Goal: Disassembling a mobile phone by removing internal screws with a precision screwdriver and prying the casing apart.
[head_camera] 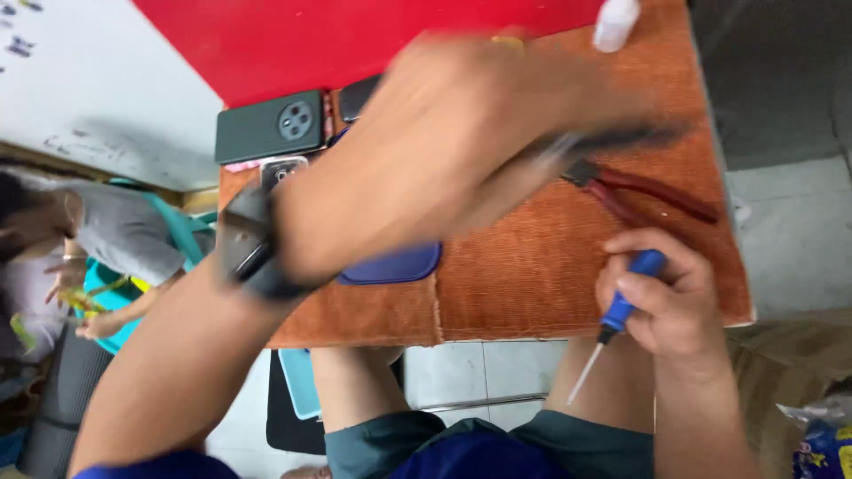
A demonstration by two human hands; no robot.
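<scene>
Step in hand: tool work over phones on the orange mat [532, 275]; apparently between actions.
Right hand [661, 297]: fist closed on blue-handled screwdriver [621, 306], tip over the mat's near edge.
Left hand [444, 142]: blurred above the mat; grasp cannot be told.
Nearby: blue phone case [395, 264], red pliers [648, 191], dark phone [271, 126].
Next move: likely needs steadying the left hand.
Open room: bare mat centre-right.

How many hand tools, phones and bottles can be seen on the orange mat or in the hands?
Hand tools: 2, blue-handled screwdriver in the right hand, red-handled pliers
Phones: 2 in clear view, dark phone, blue phone
Bottles: 1, white bottle
Total: 5
</scene>
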